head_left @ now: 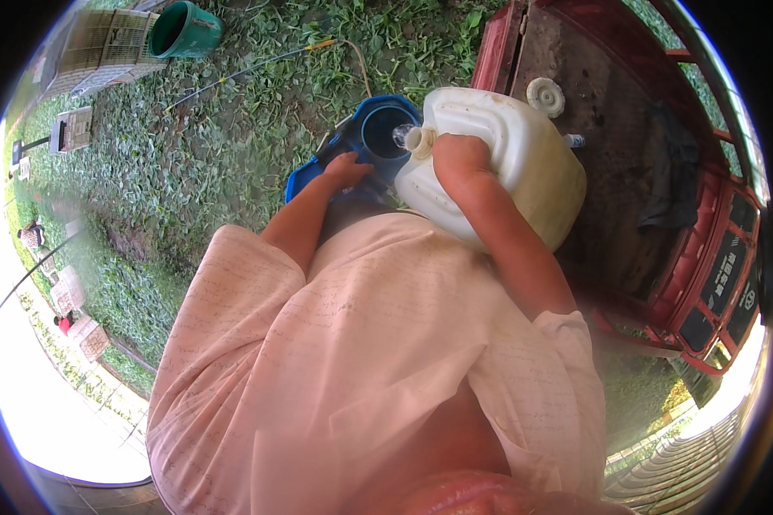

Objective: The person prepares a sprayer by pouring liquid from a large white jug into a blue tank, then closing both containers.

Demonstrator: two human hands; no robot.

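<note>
Tilting of a white plastic jerrycan (524, 146) is noted in the head view, its spout (418, 142) aimed leftward at the round opening of a blue tank (371, 105). Clear liquid (401, 135) is seen at the spout's mouth, over the opening. The jerrycan is gripped by the right hand (461, 159), closed near the spout; the handle itself is hidden by the fist. The left hand (348, 172) is laid at the tank's near left side; whether the tank is grasped or only touched cannot be told.

Beyond the tank, a thin spray lance (258, 73) is stretched over low leafy plants (258, 129). A green bucket (206, 36) is placed beside stacked crates (116, 47), upper left. On the right, a white round cap (545, 97) and dark cloth (672, 176) are carried in a red vehicle's cargo bed (605, 64).
</note>
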